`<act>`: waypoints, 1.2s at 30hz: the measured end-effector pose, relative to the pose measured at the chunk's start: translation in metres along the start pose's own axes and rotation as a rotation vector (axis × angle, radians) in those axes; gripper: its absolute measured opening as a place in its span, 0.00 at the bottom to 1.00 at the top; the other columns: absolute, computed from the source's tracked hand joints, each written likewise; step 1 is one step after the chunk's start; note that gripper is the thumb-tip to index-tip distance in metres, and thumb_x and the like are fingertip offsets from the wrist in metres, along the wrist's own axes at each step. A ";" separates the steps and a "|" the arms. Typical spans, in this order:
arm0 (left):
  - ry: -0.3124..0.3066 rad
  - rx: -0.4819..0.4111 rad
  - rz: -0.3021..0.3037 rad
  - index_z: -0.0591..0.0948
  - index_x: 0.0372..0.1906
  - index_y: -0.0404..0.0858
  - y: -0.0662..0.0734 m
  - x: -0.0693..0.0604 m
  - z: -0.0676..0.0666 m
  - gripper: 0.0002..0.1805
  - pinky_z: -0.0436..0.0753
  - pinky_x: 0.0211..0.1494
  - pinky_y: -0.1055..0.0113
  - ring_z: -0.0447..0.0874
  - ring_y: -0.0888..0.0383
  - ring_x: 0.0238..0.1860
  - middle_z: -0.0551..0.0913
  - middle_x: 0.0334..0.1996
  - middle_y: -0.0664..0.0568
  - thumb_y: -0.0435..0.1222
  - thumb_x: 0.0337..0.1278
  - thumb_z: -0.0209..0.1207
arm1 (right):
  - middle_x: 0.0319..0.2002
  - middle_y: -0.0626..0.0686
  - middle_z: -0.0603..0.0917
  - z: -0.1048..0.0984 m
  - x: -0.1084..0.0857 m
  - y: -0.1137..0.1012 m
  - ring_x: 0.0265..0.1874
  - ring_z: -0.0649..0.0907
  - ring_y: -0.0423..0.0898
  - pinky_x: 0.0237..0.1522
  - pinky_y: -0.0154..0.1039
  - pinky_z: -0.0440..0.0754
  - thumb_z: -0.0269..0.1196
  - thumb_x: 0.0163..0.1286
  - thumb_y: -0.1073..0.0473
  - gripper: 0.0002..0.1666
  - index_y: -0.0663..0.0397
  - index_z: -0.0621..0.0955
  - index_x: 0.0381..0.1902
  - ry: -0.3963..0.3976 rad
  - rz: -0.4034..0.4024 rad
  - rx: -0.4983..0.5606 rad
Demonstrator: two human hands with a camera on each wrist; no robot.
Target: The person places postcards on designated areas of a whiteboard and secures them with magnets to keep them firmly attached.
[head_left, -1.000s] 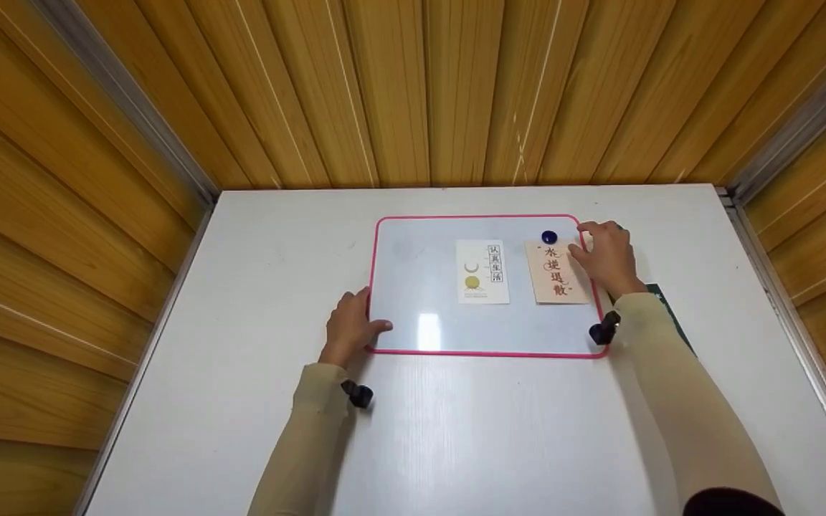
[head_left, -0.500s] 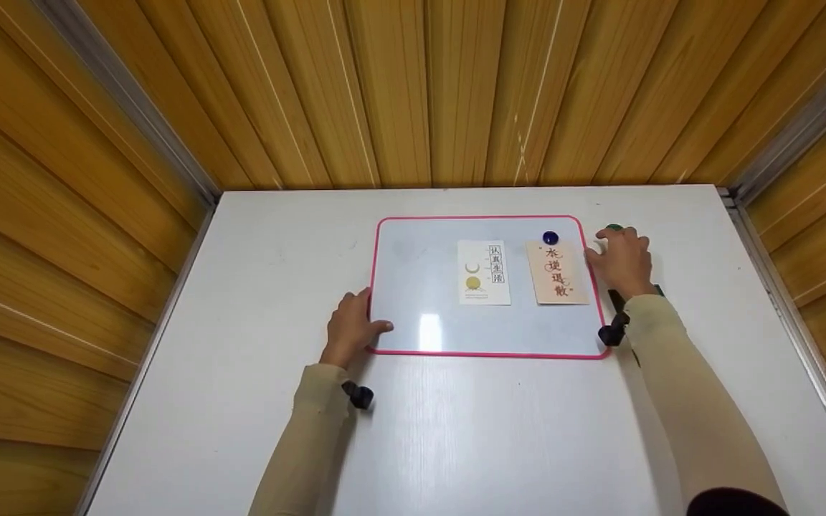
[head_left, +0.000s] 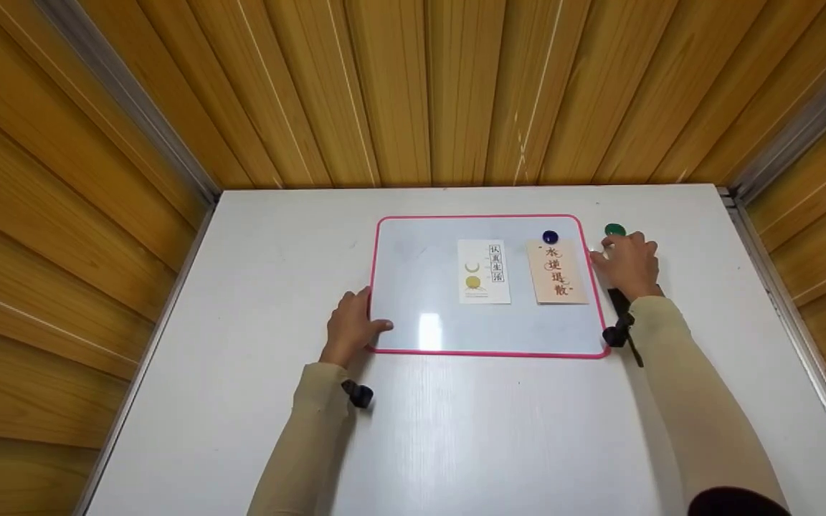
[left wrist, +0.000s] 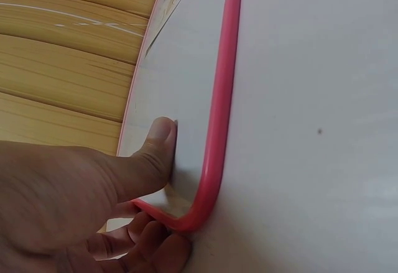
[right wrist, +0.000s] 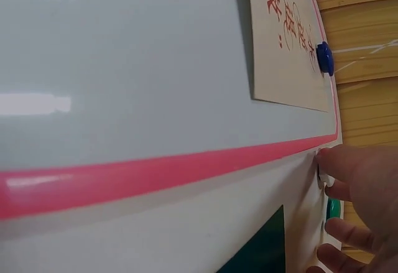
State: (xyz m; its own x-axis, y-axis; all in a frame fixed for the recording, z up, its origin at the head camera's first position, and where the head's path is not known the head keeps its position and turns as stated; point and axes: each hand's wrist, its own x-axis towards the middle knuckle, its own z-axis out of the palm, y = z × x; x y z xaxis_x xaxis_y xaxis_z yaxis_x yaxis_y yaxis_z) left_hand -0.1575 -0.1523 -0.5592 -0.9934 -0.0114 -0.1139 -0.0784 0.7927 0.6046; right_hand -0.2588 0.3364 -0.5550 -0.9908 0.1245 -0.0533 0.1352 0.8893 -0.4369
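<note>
A whiteboard (head_left: 413,287) with a pink frame lies on the white table. My left hand (head_left: 350,328) grips its lower left edge, the thumb (left wrist: 158,142) over the surface and the fingers around the frame. On the board are a white card (head_left: 483,272) with a moon drawing and a peach card (head_left: 558,272) with red characters. A blue magnet (head_left: 550,237) sits at the peach card's top. Just beyond the right edge, my right hand (head_left: 632,264) pinches a small white piece (right wrist: 323,178), mostly hidden by the fingers. A green magnet (head_left: 614,230) lies just beyond that hand.
A dark green flat item (right wrist: 264,248) lies on the table (head_left: 241,301) right of the board, largely under the right forearm in the head view. Yellow wood-patterned panels (head_left: 456,93) rise behind the table and at both sides.
My right hand has moved right, off the peach card and the board's right edge, to the table beside it, and the green magnet has come into view. My left hand stays in place.
</note>
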 end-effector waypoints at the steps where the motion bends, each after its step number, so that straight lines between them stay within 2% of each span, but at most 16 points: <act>1: -0.002 0.000 0.000 0.73 0.71 0.33 0.000 0.000 0.000 0.44 0.79 0.52 0.48 0.78 0.48 0.42 0.79 0.45 0.41 0.42 0.49 0.79 | 0.60 0.77 0.68 0.000 0.000 0.000 0.56 0.68 0.76 0.55 0.68 0.71 0.62 0.74 0.50 0.27 0.66 0.79 0.60 -0.003 0.002 -0.003; 12: -0.005 -0.011 -0.004 0.75 0.71 0.36 -0.001 0.000 0.000 0.42 0.79 0.52 0.49 0.77 0.48 0.43 0.79 0.45 0.42 0.42 0.50 0.78 | 0.59 0.77 0.69 0.002 0.001 0.001 0.56 0.67 0.76 0.55 0.69 0.70 0.61 0.76 0.49 0.27 0.66 0.78 0.60 -0.013 0.002 -0.013; 25: 0.002 0.019 0.012 0.73 0.71 0.33 0.000 -0.001 0.000 0.44 0.80 0.55 0.46 0.81 0.45 0.46 0.80 0.47 0.39 0.42 0.49 0.78 | 0.59 0.77 0.69 0.003 0.001 0.000 0.57 0.67 0.76 0.54 0.69 0.70 0.61 0.75 0.49 0.27 0.66 0.79 0.60 -0.005 -0.004 -0.006; 36: 0.000 0.008 -0.021 0.73 0.73 0.35 0.001 -0.001 0.001 0.45 0.80 0.55 0.48 0.80 0.46 0.46 0.80 0.48 0.40 0.42 0.49 0.78 | 0.59 0.76 0.69 0.002 0.002 -0.001 0.57 0.68 0.74 0.55 0.68 0.70 0.62 0.75 0.49 0.27 0.66 0.79 0.60 -0.004 0.020 0.009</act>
State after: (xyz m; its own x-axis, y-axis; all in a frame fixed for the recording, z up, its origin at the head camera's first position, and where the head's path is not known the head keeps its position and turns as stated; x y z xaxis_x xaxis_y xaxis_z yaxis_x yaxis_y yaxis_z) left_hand -0.1565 -0.1509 -0.5588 -0.9915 -0.0281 -0.1269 -0.0988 0.7969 0.5959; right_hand -0.2608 0.3345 -0.5568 -0.9879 0.1401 -0.0661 0.1549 0.8826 -0.4439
